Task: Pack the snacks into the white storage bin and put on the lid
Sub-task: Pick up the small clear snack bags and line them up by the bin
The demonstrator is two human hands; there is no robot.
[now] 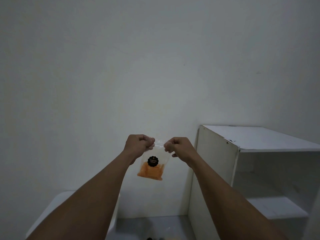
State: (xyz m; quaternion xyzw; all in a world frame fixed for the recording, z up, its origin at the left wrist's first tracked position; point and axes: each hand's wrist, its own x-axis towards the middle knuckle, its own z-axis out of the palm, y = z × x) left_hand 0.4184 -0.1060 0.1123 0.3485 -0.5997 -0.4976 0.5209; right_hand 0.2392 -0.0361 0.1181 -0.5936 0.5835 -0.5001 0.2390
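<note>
- Bag (151,168): top corners pinched, left hand (138,144) and right hand (178,147) both clamped; long axis vertical.
- Hangs above and right of likely bin (52,208), under left arm.

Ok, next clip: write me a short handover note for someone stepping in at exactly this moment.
Left hand: pinches the top left corner of the clear snack bag.
Right hand: pinches the top right corner.
The bag hangs in the air in front of the wall, with orange snacks in its lower half.
A white rounded thing under the left forearm may be the bin or its lid; I cannot tell which.
A white shelf unit stands at the right.
Done: nothing can be confirmed as packed.
Left: put the bag in the bin, then fit the lid.
</note>
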